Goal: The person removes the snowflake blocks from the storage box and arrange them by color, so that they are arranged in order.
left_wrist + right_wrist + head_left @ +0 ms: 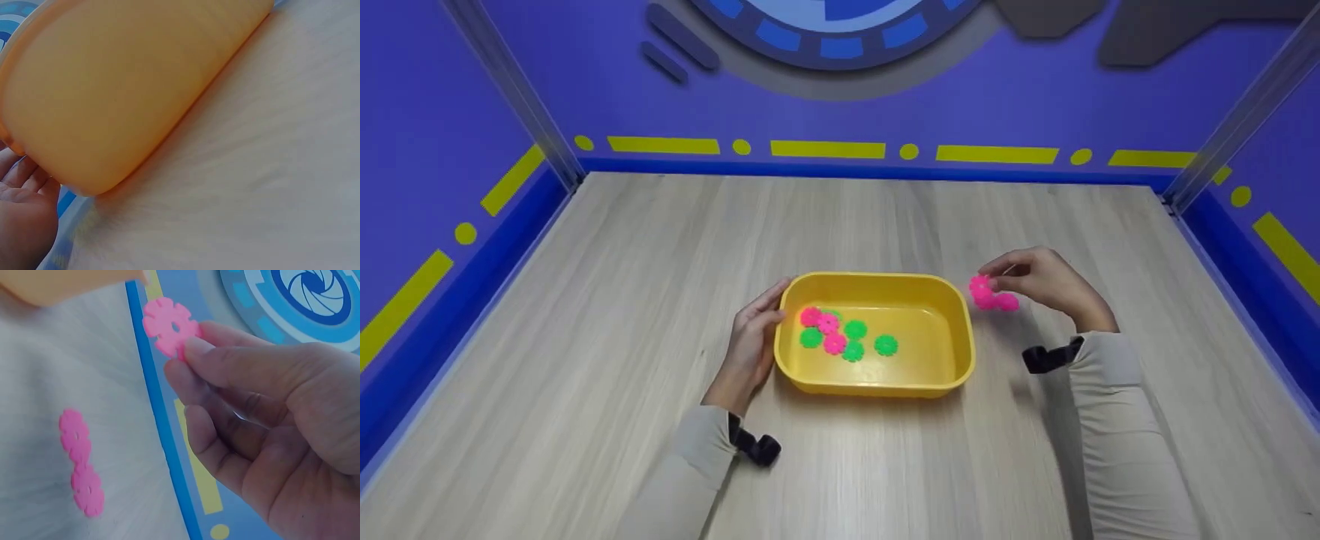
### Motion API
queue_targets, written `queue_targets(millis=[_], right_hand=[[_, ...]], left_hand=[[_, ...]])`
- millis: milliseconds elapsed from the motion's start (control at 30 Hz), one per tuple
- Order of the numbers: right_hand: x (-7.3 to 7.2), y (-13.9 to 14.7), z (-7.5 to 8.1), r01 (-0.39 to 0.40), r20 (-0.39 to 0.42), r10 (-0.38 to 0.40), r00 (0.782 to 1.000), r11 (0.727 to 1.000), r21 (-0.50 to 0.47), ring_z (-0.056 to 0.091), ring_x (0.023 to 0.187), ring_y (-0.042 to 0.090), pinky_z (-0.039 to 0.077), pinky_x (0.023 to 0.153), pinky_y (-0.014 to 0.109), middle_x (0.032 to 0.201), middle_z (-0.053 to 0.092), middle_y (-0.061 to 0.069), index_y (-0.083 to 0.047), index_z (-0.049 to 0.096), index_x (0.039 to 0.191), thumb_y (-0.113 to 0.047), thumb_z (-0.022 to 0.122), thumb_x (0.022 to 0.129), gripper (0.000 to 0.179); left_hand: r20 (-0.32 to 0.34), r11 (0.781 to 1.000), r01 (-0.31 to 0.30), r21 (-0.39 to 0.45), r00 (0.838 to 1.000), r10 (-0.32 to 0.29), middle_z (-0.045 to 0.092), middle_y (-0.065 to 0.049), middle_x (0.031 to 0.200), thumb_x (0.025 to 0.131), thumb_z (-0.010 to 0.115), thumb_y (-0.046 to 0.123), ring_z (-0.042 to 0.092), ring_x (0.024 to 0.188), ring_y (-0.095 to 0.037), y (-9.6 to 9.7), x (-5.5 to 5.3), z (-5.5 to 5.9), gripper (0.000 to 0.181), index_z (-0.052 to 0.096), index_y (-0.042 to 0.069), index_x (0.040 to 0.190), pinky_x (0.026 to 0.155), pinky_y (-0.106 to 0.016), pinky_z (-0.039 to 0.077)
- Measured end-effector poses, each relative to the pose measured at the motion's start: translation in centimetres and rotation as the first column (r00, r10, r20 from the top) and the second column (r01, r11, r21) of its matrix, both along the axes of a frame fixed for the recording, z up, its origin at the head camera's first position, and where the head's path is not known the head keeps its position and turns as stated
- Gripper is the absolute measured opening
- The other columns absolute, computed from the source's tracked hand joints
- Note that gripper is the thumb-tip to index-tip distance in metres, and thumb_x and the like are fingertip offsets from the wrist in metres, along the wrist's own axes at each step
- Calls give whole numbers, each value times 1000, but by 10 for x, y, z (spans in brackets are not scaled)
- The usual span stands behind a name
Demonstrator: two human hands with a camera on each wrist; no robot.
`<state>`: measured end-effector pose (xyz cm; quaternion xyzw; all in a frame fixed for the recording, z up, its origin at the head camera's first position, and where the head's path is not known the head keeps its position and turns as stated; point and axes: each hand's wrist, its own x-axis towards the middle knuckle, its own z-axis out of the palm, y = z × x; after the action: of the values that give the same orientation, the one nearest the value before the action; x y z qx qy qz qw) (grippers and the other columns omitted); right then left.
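Observation:
A yellow plastic basin [877, 388] stands on the table, with several pink snowflake discs [835, 343] and green snowflake discs [886, 345] lying mostly in its left half. My left hand [750, 341] grips the basin's left end, thumb by the rim and fingers along the outer wall. Right of the basin, my right hand [1041, 282] pinches one pink snowflake disc [166, 325] between thumb and fingers, raised above the table. Beneath it, two more pink discs [88, 490] lie on the table end to end, touching or linked; which, I cannot tell.
The wood-grain table [885, 465] is bounded by a blue back wall [840, 120] and side walls with yellow markings. A black wrist camera [1046, 358] sticks out from the right sleeve, and another camera [761, 450] from the left.

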<state>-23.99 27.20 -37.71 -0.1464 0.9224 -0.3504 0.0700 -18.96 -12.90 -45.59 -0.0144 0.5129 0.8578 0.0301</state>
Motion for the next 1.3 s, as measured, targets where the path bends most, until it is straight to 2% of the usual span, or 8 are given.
queue_targets(millis=[333, 467, 600, 667, 867, 1300], right_hand=[[-2, 14, -9, 51, 17, -51, 999, 999, 12, 62, 95, 24, 49, 79, 17, 108, 71, 13, -10, 74, 110, -13, 67, 88, 23], [-2, 17, -11, 85, 47, -86, 995, 996, 21, 61, 99, 25, 52, 85, 28, 111, 70, 13, -10, 73, 112, -13, 67, 88, 24], [-1, 22, -14, 102, 39, -103, 994, 994, 28, 61, 101, 27, 53, 90, 41, 113, 69, 13, -9, 72, 113, -12, 66, 89, 25], [0, 25, -16, 111, 27, -111, 993, 993, 30, 61, 101, 27, 53, 89, 39, 114, 69, 14, -9, 72, 113, -12, 66, 89, 25], [5, 33, -20, 141, 31, -142, 989, 990, 19, 62, 100, 26, 49, 78, 18, 116, 68, 16, -6, 70, 116, -14, 64, 90, 27], [10, 50, -37, 230, 34, -230, 973, 973, 0, 57, 103, 24, 46, 76, 16, 118, 66, 17, -5, 69, 116, -19, 62, 92, 29]], left_hand=[[6, 1000, -4, -1, 1000, 4, 35, -16, 154, 87, 42, -7, 31, 143, -21, -3, 2, -2, 56, 38, -5, 143, 115, -30, 30], [4, 1000, -11, -2, 1000, 11, 36, -16, 153, 87, 42, -6, 33, 143, -21, -3, 3, -2, 56, 39, -5, 143, 115, -31, 31], [-1, 1000, -11, 9, 1000, 11, 36, -16, 153, 87, 42, -7, 33, 143, -22, -3, 3, -1, 56, 39, -5, 143, 115, -31, 31], [-1, 1000, -10, 13, 1000, 10, 35, -16, 153, 87, 42, -7, 32, 143, -22, -2, 3, 0, 56, 38, -6, 143, 115, -31, 31], [1, 1000, -11, 4, 1000, 11, 35, -18, 153, 87, 42, -7, 31, 143, -23, -1, 2, -1, 56, 37, -7, 143, 116, -32, 29], [-8, 1000, 1, 7, 1000, -1, 35, -20, 152, 87, 42, -8, 31, 143, -26, 1, -1, 0, 55, 38, -9, 142, 116, -35, 30]])
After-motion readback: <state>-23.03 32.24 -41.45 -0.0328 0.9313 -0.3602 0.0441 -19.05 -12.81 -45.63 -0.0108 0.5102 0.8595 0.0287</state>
